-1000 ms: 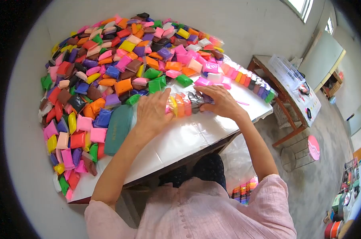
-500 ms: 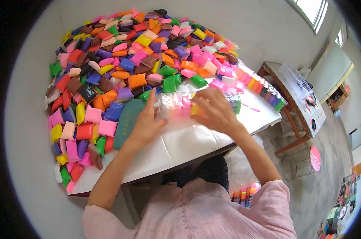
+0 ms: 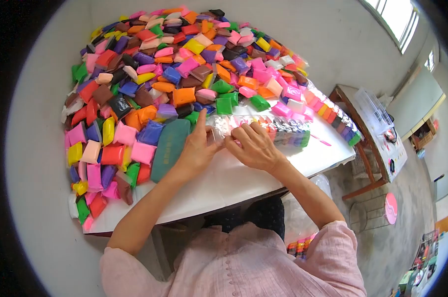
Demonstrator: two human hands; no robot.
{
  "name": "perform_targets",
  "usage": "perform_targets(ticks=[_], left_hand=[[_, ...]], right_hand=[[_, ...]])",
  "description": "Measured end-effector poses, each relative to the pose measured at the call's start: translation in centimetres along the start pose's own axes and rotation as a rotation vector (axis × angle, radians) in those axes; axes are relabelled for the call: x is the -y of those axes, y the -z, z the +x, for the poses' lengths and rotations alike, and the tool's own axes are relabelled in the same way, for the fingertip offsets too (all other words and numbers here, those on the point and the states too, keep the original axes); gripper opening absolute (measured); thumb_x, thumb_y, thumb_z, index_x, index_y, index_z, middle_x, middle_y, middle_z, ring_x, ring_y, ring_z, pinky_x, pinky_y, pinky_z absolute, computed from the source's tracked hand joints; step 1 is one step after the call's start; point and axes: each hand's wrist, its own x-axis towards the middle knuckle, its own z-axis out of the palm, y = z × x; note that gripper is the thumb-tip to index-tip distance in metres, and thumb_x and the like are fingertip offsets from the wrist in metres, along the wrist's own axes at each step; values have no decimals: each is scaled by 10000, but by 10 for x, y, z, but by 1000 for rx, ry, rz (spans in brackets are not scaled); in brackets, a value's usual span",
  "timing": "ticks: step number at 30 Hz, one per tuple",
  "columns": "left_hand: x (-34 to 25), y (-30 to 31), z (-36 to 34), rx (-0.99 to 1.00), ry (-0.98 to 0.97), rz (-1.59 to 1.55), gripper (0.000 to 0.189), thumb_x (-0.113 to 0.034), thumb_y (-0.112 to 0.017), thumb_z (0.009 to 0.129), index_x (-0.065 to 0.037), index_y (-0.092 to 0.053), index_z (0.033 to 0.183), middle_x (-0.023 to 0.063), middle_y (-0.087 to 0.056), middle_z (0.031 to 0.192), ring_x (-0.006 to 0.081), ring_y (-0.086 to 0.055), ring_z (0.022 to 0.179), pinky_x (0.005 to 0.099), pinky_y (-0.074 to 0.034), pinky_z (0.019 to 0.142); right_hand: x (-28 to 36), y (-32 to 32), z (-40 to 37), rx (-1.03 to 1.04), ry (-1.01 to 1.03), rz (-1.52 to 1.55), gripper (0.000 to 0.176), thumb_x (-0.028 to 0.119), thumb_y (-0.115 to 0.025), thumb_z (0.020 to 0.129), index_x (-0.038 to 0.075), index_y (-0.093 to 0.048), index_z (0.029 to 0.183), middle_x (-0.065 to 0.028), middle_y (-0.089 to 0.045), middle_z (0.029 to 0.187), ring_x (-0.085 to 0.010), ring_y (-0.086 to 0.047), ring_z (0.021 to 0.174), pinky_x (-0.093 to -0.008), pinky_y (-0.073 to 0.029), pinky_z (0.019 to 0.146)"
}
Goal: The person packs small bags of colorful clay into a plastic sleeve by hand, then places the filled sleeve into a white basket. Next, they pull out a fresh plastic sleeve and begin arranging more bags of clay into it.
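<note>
A clear plastic bag filled with a row of small coloured packets lies across the white tabletop. At its left end is my left hand, index finger pointing up and thumb against the plastic; its other fingers are hidden. My right hand has its fingers curled and pinched on the bag's film close to my left thumb, covering part of the packets. Left of my left hand lies a dark green flat case with faint gold lettering. Behind the bag spreads a large heap of soft coloured packets.
Another filled clear bag lies along the table's right edge. Near it is a small pink stick. A wooden side table holds a clear plastic basket. A pink-topped stool stands on the floor.
My right hand has moved left along the bag to its left end, beside my left thumb, and its fingers have curled in. More packets in the bag's right part now show.
</note>
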Motion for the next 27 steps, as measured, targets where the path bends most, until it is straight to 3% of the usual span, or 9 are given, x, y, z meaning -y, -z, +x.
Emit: perform_targets(ticks=[4,7,10,13,16,22,25,27], left_hand=[[-2,-3,-1,-80,-9,53,839,-150,-723,861,-37,-208,1514,206,-641,1148,269,-655,1005,365,-533,858],[4,-4,1,-96,-1,61,684,-160,-713,859,-8,-356,1422,180,-671,1078,256,-672,948,361,-537,837],[1,-7,2,-120,-12,50,464,-160,-706,855,16,-524,1244,161,-686,988,248,-678,886,364,-536,807],[1,-7,4,-131,-73,93,324,-133,-710,810,41,-590,1056,197,-664,878,307,-663,812,401,-511,725],[3,-7,8,-122,-15,137,313,-161,-714,848,21,-617,1084,162,-683,909,249,-673,826,369,-528,757],[3,-9,6,-172,-15,95,308,-126,-720,845,28,-606,1085,132,-686,898,225,-666,810,345,-531,758],[4,-6,7,-111,50,-8,330,-74,-666,856,18,-569,1157,110,-681,957,192,-656,865,327,-528,792],[18,-4,8,-81,-13,-84,345,-44,-612,861,10,-537,1194,104,-668,992,178,-642,912,318,-522,815]], right_hand=[[2,-3,-4,-47,-21,51,161,133,-652,726,61,-567,841,-41,-486,789,-192,-524,713,-341,-395,623],[2,-4,-3,-96,-64,91,171,128,-652,721,50,-566,847,-44,-491,785,-195,-524,702,-345,-396,617],[4,-5,-3,-102,-62,90,178,126,-650,718,44,-574,856,-48,-510,796,-196,-531,708,-346,-398,616],[4,-3,-5,-73,-19,62,180,122,-648,721,37,-591,869,-49,-533,820,-197,-540,720,-344,-401,619],[6,-2,-6,-28,24,14,195,115,-648,726,22,-615,895,-54,-545,840,-195,-546,729,-337,-414,619],[9,-1,-8,35,66,-35,284,61,-667,727,-43,-623,987,-92,-550,868,-191,-555,720,-318,-438,613],[9,-3,-9,51,64,-37,298,60,-664,743,-60,-620,1012,-91,-549,870,-188,-559,726,-311,-442,608],[9,-4,-9,60,68,-47,306,61,-665,751,-66,-621,1026,-88,-548,869,-187,-561,728,-309,-444,608]])
